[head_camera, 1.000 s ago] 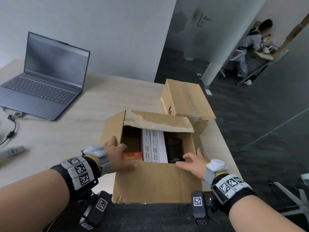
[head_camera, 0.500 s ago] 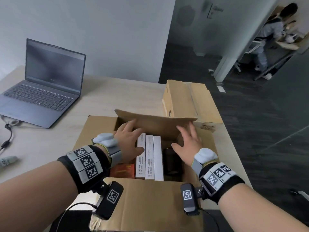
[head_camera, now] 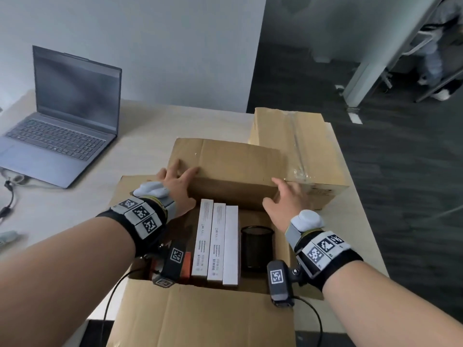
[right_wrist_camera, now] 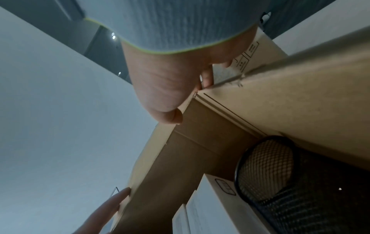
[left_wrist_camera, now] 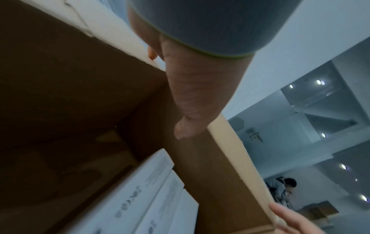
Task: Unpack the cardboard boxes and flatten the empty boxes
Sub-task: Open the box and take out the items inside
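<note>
An open cardboard box (head_camera: 200, 321) stands in front of me on the table. Its far flap (head_camera: 233, 159) is folded back outward. My left hand (head_camera: 178, 181) lies with straight spread fingers on the flap's left end, thumb (left_wrist_camera: 192, 102) against the inner wall. My right hand (head_camera: 285, 199) presses on the flap's right corner (right_wrist_camera: 202, 91). Inside stand three slim white boxes (head_camera: 215, 244), a black mesh cup (head_camera: 256, 246) and an orange box (head_camera: 186, 266), half hidden by the wrist camera. A second taped box (head_camera: 295, 151) sits right behind.
An open laptop (head_camera: 67, 116) stands at the far left of the wooden table (head_camera: 140, 136), with cables (head_camera: 7, 196) at the left edge. The table ends just right of the boxes, over dark floor. A seated person (head_camera: 431, 58) is far back right.
Both hands went from the box's near edge, across its contents, to the far flap and pushed it from over the opening back outward. The near flap now hangs toward me.
</note>
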{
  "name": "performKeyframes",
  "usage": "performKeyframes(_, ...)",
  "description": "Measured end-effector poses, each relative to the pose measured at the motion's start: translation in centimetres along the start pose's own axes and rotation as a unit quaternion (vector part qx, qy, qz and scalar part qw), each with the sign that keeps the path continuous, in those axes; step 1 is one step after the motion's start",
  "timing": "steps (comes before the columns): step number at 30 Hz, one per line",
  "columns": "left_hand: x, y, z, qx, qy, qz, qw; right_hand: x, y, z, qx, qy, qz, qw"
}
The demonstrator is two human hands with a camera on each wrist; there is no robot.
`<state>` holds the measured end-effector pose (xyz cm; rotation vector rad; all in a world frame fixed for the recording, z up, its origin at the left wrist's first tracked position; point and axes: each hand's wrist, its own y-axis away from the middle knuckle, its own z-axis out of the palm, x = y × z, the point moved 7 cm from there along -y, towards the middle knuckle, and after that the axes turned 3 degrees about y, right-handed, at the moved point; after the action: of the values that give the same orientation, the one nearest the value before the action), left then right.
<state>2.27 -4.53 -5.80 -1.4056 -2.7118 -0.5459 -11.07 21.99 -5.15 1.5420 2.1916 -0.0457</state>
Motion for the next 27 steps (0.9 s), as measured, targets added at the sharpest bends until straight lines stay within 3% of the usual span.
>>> performKeyframes(5,-3.6,-0.4,0.4,0.011,-0.025,-0.016,0.999,-2.5,0.7,0.1,0.031,-0.005,-0.033,0.999)
performKeyframes(11,-9.3,-1.2,-0.7,0.019,-0.038,-0.043,0.998,-7.6,0.3,2.4,-0.002,0.008,-0.09,0.996)
performKeyframes(15,-14.0,-2.5,-1.0,-0.003,-0.012,-0.035,0.999,-10.4,-0.3,4.7,-0.041,0.061,-0.07,0.995)
performKeyframes(18,-14.8,-3.7,-0.7,-0.023,0.03,-0.022,0.999,-11.1,-0.6,4.8,-0.056,0.061,-0.057,0.995)
performKeyframes(21,-15.3,-5.2,-0.5,-0.03,0.039,-0.006,0.999,-11.4,0.0,4.5,-0.006,0.048,-0.046,0.998)
performKeyframes(24,-16.0,-6.6,-0.6,-0.028,0.046,-0.011,0.998,-12.2,1.3,4.4,0.044,0.028,-0.08,0.995)
performKeyframes(27,-16.0,-7.8,-1.5,-0.023,0.066,-0.007,0.998,-13.1,1.9,6.2,-0.054,0.11,-0.104,0.987)
